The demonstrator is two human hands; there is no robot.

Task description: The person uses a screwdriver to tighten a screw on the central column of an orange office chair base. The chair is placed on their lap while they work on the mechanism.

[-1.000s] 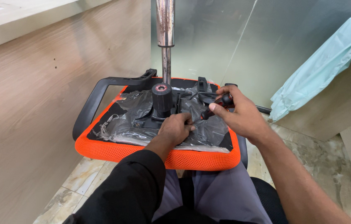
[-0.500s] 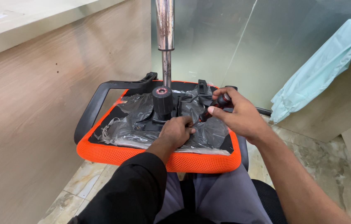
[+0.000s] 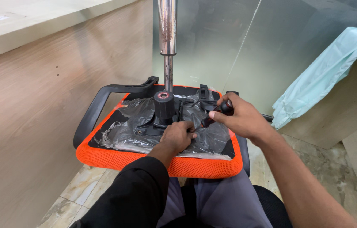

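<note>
An upturned orange mesh chair seat [image 3: 115,157] with a plastic-wrapped black underside lies across the person's lap. The right hand [image 3: 239,118] is closed around a black-and-red-handled screwdriver [image 3: 213,115], its tip angled down beside the left hand [image 3: 179,136], whose curled fingers press on the plastic near the black central mechanism [image 3: 164,106]

Across the left of the frame ran a pale wood-grain panel [image 3: 39,105], capped at upper left by a light counter top [image 3: 39,21]. Behind, at upper centre and right, stood a frosted glass wall [image 3: 246,46], softly and evenly lit. At far right hung a pale green plastic sheet [image 3: 326,71] over a beige desk [image 3: 347,109]. Along the bottom lay marbled floor tiles [image 3: 77,194], beige veined with grey.
</note>
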